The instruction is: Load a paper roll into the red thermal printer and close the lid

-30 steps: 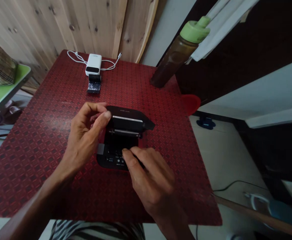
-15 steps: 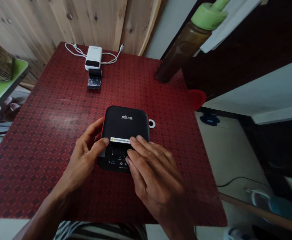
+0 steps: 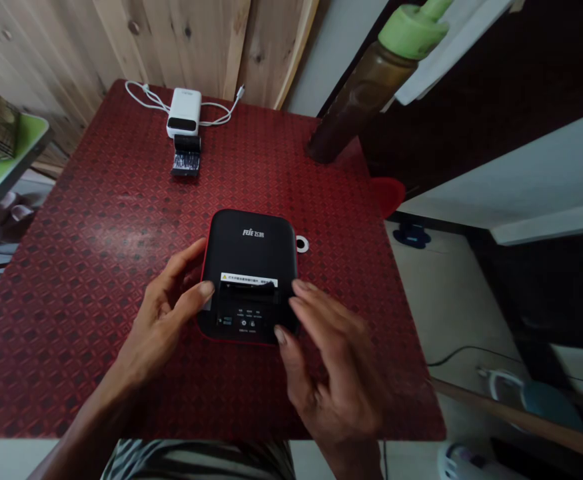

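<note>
A small black receipt printer with a red edge lies flat on the table in front of me. A white warning label runs above its paper slot, where a dark strip shows; small buttons sit below. My left hand holds the printer's left side, thumb on the top edge and fingers along the side. My right hand is at the right edge, thumb and fingers apart, fingertips at or just over the rim; contact is hard to tell. A white ring-shaped piece lies beside the printer's right side.
A white power bank with a white cable and a partly unrolled black roll sit at the back of the red patterned table. A tall brown bottle with a green cap stands at the back right.
My right hand has moved right, off the slot and buttons to the printer's right edge, and its fingers have spread. The left hand keeps its place.
</note>
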`<action>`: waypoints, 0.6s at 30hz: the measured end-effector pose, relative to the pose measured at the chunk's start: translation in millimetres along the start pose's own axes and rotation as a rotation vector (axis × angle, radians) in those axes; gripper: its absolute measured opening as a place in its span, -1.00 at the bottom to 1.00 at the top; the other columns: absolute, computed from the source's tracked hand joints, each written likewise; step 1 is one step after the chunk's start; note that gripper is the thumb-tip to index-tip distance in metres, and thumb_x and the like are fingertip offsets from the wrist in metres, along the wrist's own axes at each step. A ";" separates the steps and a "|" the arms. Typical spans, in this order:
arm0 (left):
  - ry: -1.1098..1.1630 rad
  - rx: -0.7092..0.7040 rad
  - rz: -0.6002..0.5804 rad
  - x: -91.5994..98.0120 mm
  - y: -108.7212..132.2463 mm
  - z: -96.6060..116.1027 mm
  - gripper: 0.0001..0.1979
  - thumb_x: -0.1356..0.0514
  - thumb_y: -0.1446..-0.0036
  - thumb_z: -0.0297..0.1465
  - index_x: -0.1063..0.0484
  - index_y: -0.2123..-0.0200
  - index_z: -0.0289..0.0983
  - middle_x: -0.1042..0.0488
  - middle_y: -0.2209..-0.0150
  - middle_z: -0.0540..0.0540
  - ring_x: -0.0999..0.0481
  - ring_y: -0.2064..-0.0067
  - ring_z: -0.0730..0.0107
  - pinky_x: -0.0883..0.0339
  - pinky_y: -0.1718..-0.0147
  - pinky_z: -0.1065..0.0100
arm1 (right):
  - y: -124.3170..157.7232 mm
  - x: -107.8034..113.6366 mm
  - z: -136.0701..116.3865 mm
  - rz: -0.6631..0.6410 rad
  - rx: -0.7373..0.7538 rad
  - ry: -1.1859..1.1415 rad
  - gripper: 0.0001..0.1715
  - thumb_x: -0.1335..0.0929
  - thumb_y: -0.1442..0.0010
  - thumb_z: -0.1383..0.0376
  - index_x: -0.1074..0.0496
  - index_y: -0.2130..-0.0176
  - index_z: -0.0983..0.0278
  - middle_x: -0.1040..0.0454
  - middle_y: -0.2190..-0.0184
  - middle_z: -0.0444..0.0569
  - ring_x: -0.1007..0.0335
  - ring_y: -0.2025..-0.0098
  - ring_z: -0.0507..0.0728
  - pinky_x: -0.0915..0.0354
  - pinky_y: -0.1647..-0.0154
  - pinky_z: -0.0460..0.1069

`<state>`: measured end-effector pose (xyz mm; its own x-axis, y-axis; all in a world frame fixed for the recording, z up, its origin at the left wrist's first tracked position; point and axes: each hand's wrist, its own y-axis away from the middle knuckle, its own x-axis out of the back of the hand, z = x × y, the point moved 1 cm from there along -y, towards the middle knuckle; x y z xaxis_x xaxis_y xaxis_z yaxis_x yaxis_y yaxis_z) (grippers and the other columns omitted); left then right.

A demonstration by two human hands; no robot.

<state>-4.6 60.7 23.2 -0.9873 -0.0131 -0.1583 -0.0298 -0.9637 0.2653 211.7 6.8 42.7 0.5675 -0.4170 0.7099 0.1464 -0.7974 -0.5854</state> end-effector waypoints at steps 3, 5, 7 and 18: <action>0.022 0.015 -0.007 4.3 5.7 -1.2 -0.36 -0.51 -0.30 -0.10 -0.58 -0.41 0.00 -0.55 -0.48 -0.11 -0.50 -0.50 -0.23 -0.39 -0.49 -0.17 | 22.9 0.2 5.7 0.101 -0.144 -0.026 -0.36 -0.50 -0.48 0.35 -0.43 -0.45 0.24 -0.68 -0.26 0.21 -0.65 -0.32 0.29 -0.65 -0.28 0.23; 0.028 0.020 -0.016 6.7 6.2 -3.2 -0.36 -0.51 -0.30 -0.11 -0.59 -0.41 0.03 -0.54 -0.48 -0.10 -0.51 -0.49 -0.25 -0.40 -0.49 -0.18 | 38.8 -5.0 9.5 0.088 -0.265 -0.079 -0.24 -0.51 -0.48 0.17 -0.35 -0.52 0.20 -0.63 -0.33 0.24 -0.64 -0.34 0.37 -0.67 -0.25 0.31; 0.028 0.003 -0.035 9.0 4.6 -5.9 -0.38 -0.50 -0.30 -0.12 -0.60 -0.40 0.06 -0.54 -0.48 -0.08 -0.51 -0.49 -0.26 -0.42 -0.47 -0.17 | 51.2 -13.9 10.6 0.025 -0.367 -0.132 -0.14 -0.49 -0.48 0.02 -0.29 -0.56 0.21 -0.59 -0.38 0.28 -0.65 -0.33 0.42 -0.68 -0.22 0.36; 0.043 0.012 -0.026 10.2 2.5 -10.9 -0.44 -0.48 -0.32 -0.19 -0.63 -0.37 0.11 -0.56 -0.46 -0.01 -0.47 -0.52 -0.24 -0.35 -0.53 -0.18 | 62.8 -48.1 7.0 -0.072 -0.394 -0.179 -0.47 -0.41 -0.58 0.09 -0.42 -0.41 0.17 -0.72 -0.14 0.22 -0.76 -0.14 0.36 -0.73 -0.06 0.27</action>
<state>-13.1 55.3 11.9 -0.9785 0.0006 -0.2063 -0.0578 -0.9607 0.2715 199.3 -20.1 -31.0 0.7038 -0.2997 0.6441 -0.1100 -0.9417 -0.3180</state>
